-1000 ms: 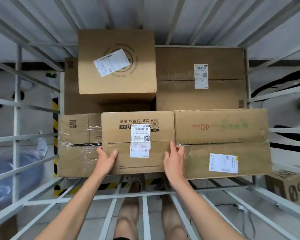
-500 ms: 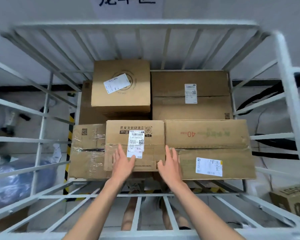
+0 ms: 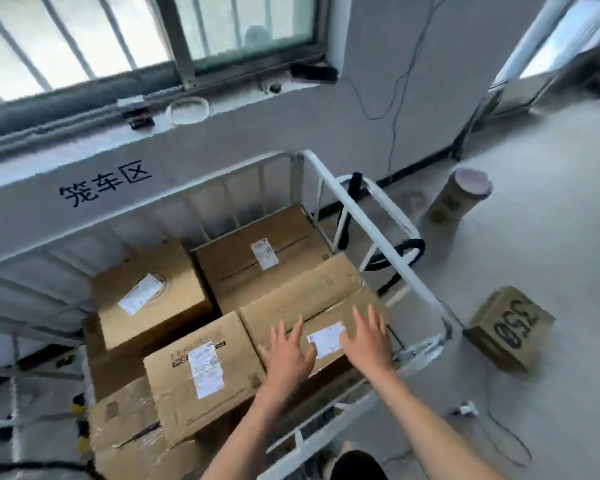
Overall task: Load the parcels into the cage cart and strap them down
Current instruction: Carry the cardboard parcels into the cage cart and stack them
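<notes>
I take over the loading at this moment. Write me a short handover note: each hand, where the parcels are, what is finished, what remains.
Left hand: open, fingers spread over the long box, holding nothing.
Right hand: open over the same box; contact cannot be judged.
Parcels: the long box and at least four other boxes lie in the cage cart. A box marked 350 sits on the floor to the cart's right.
Done: those parcels loaded.
Left: probably the floor box, then strapping. No strap crosses the parcels; black loops on the cart's right rail may be straps.
</notes>
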The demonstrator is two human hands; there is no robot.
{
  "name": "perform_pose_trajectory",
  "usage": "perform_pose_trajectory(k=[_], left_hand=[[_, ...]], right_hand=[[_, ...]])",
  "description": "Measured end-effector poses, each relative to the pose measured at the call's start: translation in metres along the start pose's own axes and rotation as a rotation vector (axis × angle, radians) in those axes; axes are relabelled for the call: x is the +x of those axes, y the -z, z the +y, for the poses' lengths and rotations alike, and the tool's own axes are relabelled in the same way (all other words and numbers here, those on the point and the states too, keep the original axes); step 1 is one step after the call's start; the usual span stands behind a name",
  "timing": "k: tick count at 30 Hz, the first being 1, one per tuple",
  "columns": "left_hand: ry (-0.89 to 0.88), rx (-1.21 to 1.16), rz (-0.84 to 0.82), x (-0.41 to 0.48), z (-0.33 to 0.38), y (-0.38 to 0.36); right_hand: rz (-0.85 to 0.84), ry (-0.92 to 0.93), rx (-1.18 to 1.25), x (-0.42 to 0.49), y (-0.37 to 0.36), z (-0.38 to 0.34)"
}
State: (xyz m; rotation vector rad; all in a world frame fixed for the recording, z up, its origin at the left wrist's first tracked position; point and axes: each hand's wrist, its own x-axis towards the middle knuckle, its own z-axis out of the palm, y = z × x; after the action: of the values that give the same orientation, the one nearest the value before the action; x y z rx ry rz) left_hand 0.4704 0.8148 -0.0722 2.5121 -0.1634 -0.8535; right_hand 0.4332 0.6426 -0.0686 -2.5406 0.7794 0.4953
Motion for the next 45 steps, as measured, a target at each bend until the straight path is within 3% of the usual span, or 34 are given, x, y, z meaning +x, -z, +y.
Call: perform_pose_trajectory(k=[7, 14, 23, 30, 45], left_hand=[[-0.316, 0.103, -0.062, -0.001, 0.135, -0.019], [-0.57, 0.286, -0.132, -0.009, 0.283, -0.1], [-0.627, 0.331, -0.227, -0.018, 0.442, -0.233], [-0.626, 0.355, -0.269, -0.003, 0.515, -0.279], [-0.621, 0.545, -0.425, 0.2, 0.697, -0.421]], right_hand=[[0.203, -0.263, 0.203, -0.035, 0.069, 0.116], [0.363, -0.51, 0.355, -0.059, 0.128, 0.253], [0.367, -0.613, 0.426, -0.039, 0.168, 0.415], [0.364, -0.609, 0.468, -0.009, 0.198, 0.486], [0.275, -0.816, 0.655, 0.179, 0.252, 0.648]])
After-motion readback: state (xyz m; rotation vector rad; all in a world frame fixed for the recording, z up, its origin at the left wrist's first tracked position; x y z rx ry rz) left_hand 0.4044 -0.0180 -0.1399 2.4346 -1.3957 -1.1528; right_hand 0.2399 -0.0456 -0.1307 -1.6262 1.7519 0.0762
